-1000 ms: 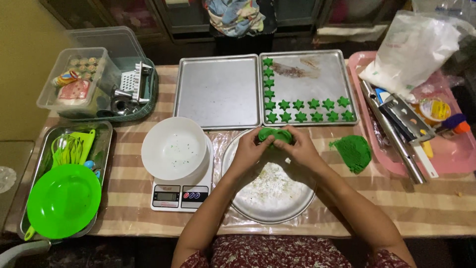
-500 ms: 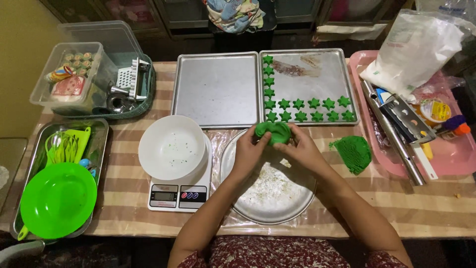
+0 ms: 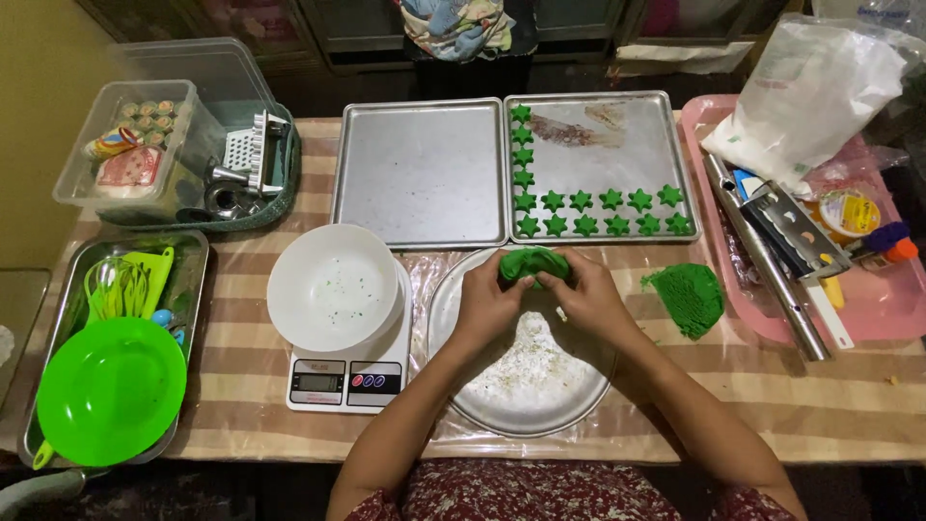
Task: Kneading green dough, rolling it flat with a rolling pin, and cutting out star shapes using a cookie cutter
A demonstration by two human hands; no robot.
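Observation:
Both my hands hold a lump of green dough (image 3: 530, 261) above the far rim of a round metal plate (image 3: 461, 398) dusted with white flour. My left hand (image 3: 488, 304) grips the lump from the left, my right hand (image 3: 585, 298) from the right, fingers pressed into it. Behind it, a baking tray (image 3: 632, 145) carries several green star-shaped pieces (image 3: 598, 200) along its left and front edges. A second baking tray (image 3: 420, 174) lies bare beside it. Another piece of green dough (image 3: 687, 297) rests on the table right of my right hand.
A white bowl (image 3: 334, 287) sits on a kitchen scale (image 3: 344, 382) at left. A metal tray holds a green plate (image 3: 108, 390) and utensils. A clear box (image 3: 135, 152) stands far left. At right, a pink tray (image 3: 883, 299) carries a flour bag (image 3: 810, 92) and a metal rolling pin (image 3: 762, 259).
My hands have kept working the green lump in the same spot over the plate; the fingers have shifted slightly around it. Nothing else on the table has moved.

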